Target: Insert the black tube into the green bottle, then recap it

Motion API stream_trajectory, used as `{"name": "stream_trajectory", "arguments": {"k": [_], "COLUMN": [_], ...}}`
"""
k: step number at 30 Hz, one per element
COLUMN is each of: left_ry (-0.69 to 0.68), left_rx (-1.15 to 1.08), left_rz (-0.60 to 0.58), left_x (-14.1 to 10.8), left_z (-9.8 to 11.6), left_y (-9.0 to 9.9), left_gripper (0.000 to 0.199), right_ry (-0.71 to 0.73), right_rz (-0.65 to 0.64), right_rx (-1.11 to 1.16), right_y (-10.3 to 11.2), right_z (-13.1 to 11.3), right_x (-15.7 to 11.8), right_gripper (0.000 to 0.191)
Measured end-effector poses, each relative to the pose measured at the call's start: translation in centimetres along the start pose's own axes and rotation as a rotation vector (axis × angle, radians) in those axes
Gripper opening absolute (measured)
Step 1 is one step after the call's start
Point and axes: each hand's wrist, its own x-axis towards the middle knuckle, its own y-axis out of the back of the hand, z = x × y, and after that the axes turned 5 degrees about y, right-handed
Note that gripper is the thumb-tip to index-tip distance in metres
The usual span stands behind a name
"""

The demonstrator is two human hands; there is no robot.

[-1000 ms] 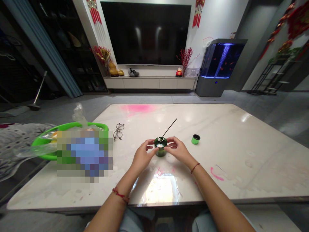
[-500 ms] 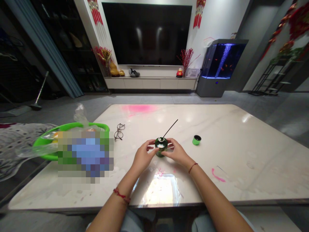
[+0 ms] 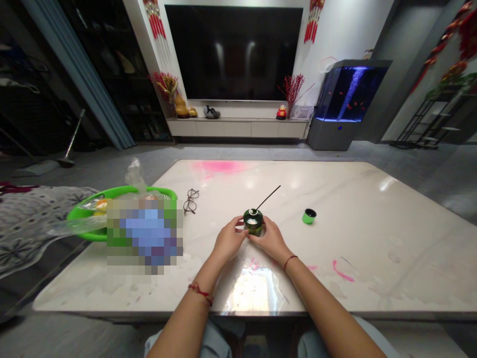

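A small dark green bottle (image 3: 253, 220) stands upright on the pale table, with a thin black stick (image 3: 269, 197) leaning out of its mouth to the upper right. My left hand (image 3: 230, 240) wraps round its left side and my right hand (image 3: 272, 239) round its right. Both thumbs come together low at the front, covering the bottle's base. To the right, apart from my hands, sits a green cap (image 3: 309, 217) with its black hollow facing up.
Eyeglasses (image 3: 191, 201) lie left of the bottle. A green basket (image 3: 86, 234) with plastic bags stands at the table's left, partly blurred out by a mosaic. Pink stains (image 3: 342, 271) mark the marble table (image 3: 365, 209). Beyond are a television (image 3: 234, 54) and an aquarium (image 3: 341, 94).
The whole view has shifted slightly, so things appear further right. My thumbs have slid lower on the bottle, both hands still around it. The stick stays in the mouth.
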Motion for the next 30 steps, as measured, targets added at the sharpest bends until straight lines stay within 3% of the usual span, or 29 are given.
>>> {"name": "stream_trajectory", "arguments": {"k": [6,12,23,30], "left_ry": [0.037,0.033,0.025,0.037], "left_rx": [0.094,0.055,0.092,0.129], "left_rz": [-0.005,-0.022,0.082,0.106], "left_x": [0.4,1.0,2.4,2.6], "left_z": [-0.8,-1.4,-3.9,-4.3], "left_y": [-0.3,0.3,0.3,0.5], "left_gripper": [0.046,0.03,0.025,0.022], "right_ry": [-0.031,-0.042,-0.094,-0.135], "right_rz": [0.009,0.026,0.059,0.088], "right_rx": [-0.308,-0.386,-0.549,-0.619], "right_y": [-0.9,-1.0,-1.8,-2.4], "right_z": [-0.4,-0.1,0.3,0.6], "right_x": [-0.2,0.3,2.5,4.6], "right_gripper": [0.041,0.049,0.053,0.056]}}
